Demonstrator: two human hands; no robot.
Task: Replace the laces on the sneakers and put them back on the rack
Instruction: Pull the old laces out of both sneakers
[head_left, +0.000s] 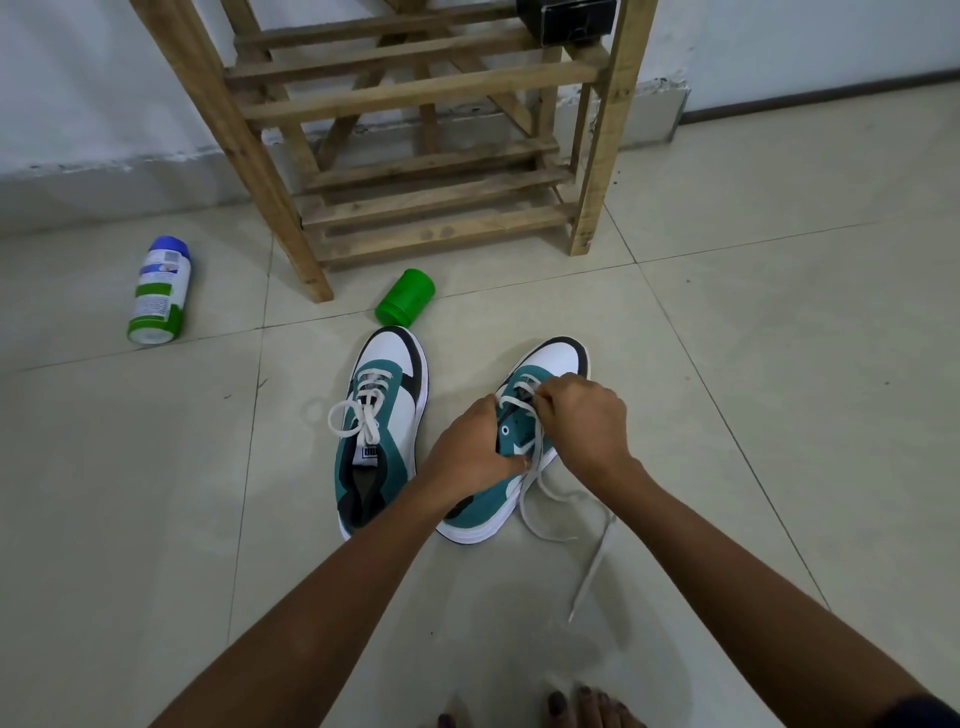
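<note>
Two teal, white and black sneakers stand on the tiled floor in front of a wooden rack (415, 104). The left sneaker (382, 415) has its white lace tied in a bow. The right sneaker (519, 457) is tilted and only partly laced. My left hand (475, 447) grips its side by the eyelets. My right hand (582, 421) pinches the white lace (540, 488) at the upper eyelets. The lace's loose ends trail over the floor to the right of the shoe.
A green jar (405, 297) lies on its side by the rack's front left leg. A white, green and blue bottle (158, 291) lies on the floor at the left. A black box (571, 18) sits on the rack's upper shelf. My toes (587, 706) show at the bottom edge.
</note>
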